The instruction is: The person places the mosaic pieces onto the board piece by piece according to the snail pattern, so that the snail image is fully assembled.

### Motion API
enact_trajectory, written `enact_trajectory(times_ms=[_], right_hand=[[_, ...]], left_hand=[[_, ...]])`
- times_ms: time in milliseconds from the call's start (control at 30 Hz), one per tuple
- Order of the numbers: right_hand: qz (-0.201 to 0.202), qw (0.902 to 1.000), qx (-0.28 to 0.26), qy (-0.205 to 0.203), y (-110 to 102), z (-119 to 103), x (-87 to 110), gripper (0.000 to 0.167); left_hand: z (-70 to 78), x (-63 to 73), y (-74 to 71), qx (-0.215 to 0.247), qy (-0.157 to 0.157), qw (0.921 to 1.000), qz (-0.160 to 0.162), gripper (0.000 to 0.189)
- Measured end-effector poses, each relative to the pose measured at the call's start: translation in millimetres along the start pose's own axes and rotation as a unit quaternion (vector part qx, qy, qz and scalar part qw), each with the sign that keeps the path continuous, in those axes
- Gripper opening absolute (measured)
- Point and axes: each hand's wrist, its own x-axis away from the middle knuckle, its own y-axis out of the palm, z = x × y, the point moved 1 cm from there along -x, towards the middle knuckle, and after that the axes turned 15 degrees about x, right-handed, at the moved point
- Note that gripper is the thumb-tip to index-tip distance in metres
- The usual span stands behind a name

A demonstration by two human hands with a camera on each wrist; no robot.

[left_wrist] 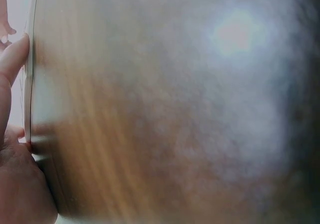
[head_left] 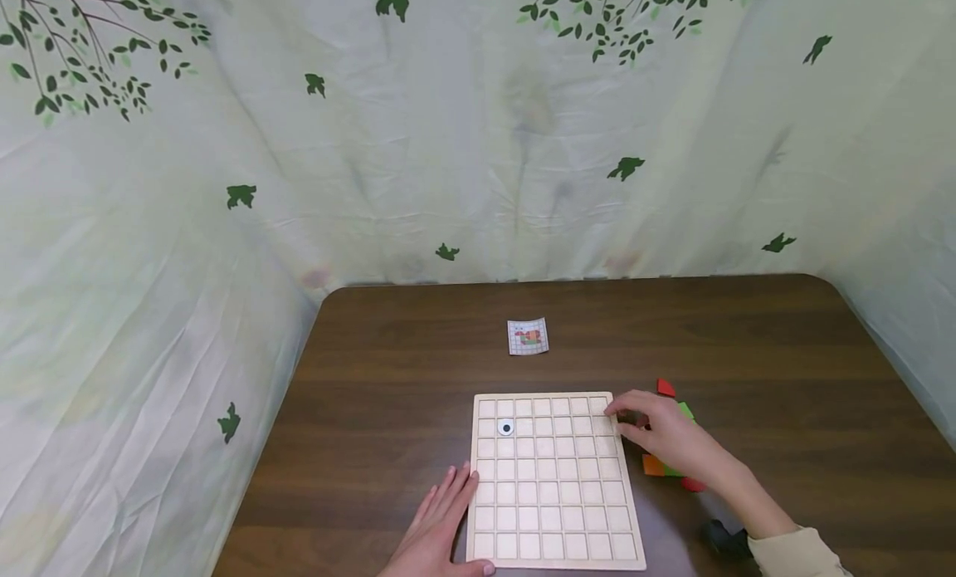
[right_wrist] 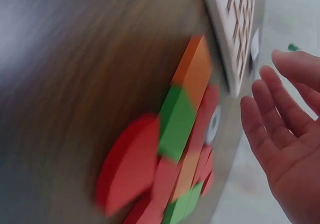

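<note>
"What is on the left?"

"The left hand [head_left: 439, 523], fingers straight against the left edge of the board [head_left: 548, 494], thumb at its near corner. It pinches nothing."

"And the board?"

"Flat on the surface [head_left: 373, 411], between the hands, its long axis running near to far. One eye [head_left: 505, 427] sits in the second column from the left, second row from the far edge. Beyond the board lies a card [head_left: 527, 337]."

"Then the right hand [head_left: 668, 432]?"

"Fingers loosely bent, a gap between thumb and fingers, nothing held that shows. The fingertips are at the board's right edge, near the far corner; whether they touch it, one cannot tell."

"Where are the blocks [right_wrist: 176, 126]?"

"Just right of the board, partly under the right hand, strung out near to far alongside that edge: red, green, orange. The right hand is by far the nearer; the left has the whole board between."
</note>
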Motion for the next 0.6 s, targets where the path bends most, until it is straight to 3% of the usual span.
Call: enact_trajectory(times_ms=[300,600], right_hand=[[-0.007,0.9987,0.048,0.017,-13,26,15.0,0.029],[-0.023,0.9955,0.082,0.041,-14,36,13.5,0.029]], left_hand=[[-1.1,0.2,0.9,-0.004,0.003,1.0,0.002,0.104],[0.3,0.6,0.2,-0.015,0.011,0.9998,0.003,0.104]])
